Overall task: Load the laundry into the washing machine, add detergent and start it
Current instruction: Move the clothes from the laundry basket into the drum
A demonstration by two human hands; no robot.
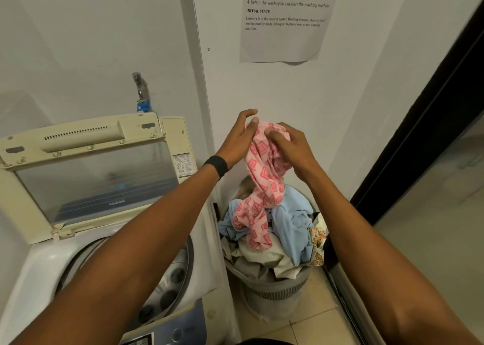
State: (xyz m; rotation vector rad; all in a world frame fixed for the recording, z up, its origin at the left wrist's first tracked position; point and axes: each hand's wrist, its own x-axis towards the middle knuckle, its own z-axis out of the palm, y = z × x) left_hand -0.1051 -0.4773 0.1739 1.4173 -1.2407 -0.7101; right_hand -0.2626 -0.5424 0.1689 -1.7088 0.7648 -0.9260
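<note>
A pink patterned cloth (264, 185) hangs from both my hands above the grey laundry basket (277, 289), its lower end still lying on the pile. My left hand (239, 140) pinches its top edge and my right hand (293, 148) grips the bunched top beside it. The basket is heaped with a light blue garment (296, 224), beige cloths and a floral piece. To the left stands the top-loading washing machine (39, 266) with its lid (97, 177) raised. My left forearm crosses over its open drum (172, 279).
A white wall with a printed instruction sheet (282, 22) is straight ahead. A tap with a blue fitting (142, 96) sits on the wall behind the washer. A dark door frame (419, 124) runs along the right. Tiled floor shows around the basket.
</note>
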